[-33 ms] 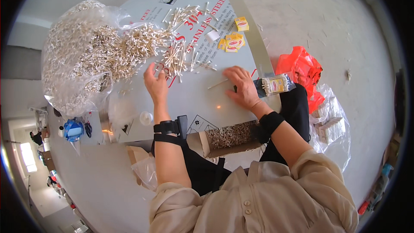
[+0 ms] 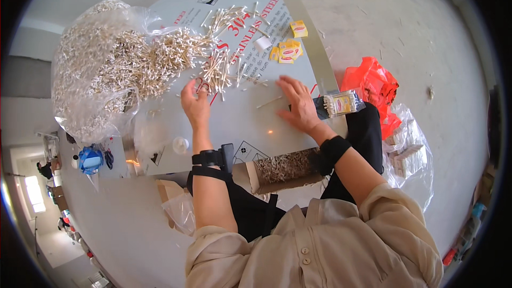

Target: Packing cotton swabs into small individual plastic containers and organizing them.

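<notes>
Cotton swabs [image 2: 176,53] spill in a big heap from a large clear plastic bag [image 2: 80,48] on the left of the metal-sheet table. My left hand [image 2: 196,105] is at the near edge of the heap, beside a smaller loose pile of swabs [image 2: 217,72]. Its thumb and fingers are apart, with nothing seen between them. Over the table to the right, my right hand [image 2: 300,108] has its fingers stretched out and holds nothing. A lone cotton swab [image 2: 269,102] lies just left of it. By its wrist sits a clear packet of swabs [image 2: 341,104] with a yellow label.
Yellow label cards [image 2: 288,52] lie at the table's far right, near a small white piece [image 2: 262,44]. A round white container [image 2: 181,145] stands near the front edge. Below is a cardboard box of swabs [image 2: 285,169]. A red plastic bag [image 2: 369,88] rests on the right.
My right hand's fingers have spread and straightened a little, pulling slightly away from the lone swab. My left hand has shifted very slightly to the right.
</notes>
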The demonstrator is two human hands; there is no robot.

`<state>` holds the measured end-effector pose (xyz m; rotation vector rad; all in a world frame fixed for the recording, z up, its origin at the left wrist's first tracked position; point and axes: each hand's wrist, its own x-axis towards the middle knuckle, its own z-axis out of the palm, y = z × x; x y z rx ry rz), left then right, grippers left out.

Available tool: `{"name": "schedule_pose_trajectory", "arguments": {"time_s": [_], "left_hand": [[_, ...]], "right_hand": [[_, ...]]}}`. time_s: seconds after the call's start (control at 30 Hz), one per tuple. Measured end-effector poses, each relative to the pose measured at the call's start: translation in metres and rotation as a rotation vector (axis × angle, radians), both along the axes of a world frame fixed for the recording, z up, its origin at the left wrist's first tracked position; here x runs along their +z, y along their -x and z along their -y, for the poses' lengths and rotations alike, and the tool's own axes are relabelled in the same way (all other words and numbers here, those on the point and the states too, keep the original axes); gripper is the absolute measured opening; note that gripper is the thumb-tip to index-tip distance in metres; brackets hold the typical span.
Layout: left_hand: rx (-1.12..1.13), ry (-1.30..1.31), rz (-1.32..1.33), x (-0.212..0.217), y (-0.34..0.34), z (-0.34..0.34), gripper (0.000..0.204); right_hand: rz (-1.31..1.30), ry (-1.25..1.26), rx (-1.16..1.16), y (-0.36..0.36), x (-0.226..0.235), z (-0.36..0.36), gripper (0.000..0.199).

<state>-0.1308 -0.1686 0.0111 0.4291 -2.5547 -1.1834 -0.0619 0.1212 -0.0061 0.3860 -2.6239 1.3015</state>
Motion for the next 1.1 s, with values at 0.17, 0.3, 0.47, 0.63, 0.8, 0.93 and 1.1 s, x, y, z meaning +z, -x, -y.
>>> {"name": "schedule_pose_trajectory", "arguments": {"time_s": [0.17,0.3,0.47,0.63,0.8,0.93,1.1], "left_hand": [[-0.167,0.168,-0.11,-0.031,-0.035,-0.034,0.058],[-0.076,0.027,-0.192,-0.036,-0.065,-0.057,0.054],[-0.118,0.048,-0.206,-0.029,-0.066,-0.064,0.043],[-0.307,0.523,-0.18,0.009,-0.019,-0.092,0.036],[-0.373,0.714,-0.136,-0.001,-0.01,-0.087,0.018],[-0.449,0.696,-0.137,-0.013,-0.036,-0.101,0.015],[-0.314,0.329,-0.368,-0.01,-0.068,-0.103,0.024]], "right_hand": [[-0.166,-0.229,0.101,0.023,-0.002,0.019,0.061],[-0.189,-0.295,0.279,0.017,-0.012,0.019,0.043],[-0.242,-0.171,0.324,-0.014,-0.016,0.013,0.035],[-0.251,-0.104,0.27,-0.029,-0.014,0.006,0.028],[-0.259,-0.064,0.23,-0.034,-0.01,0.004,0.019],[-0.28,-0.058,0.213,-0.037,-0.007,0.002,0.016],[-0.283,-0.035,0.197,-0.04,-0.007,0.0,0.015]]}}
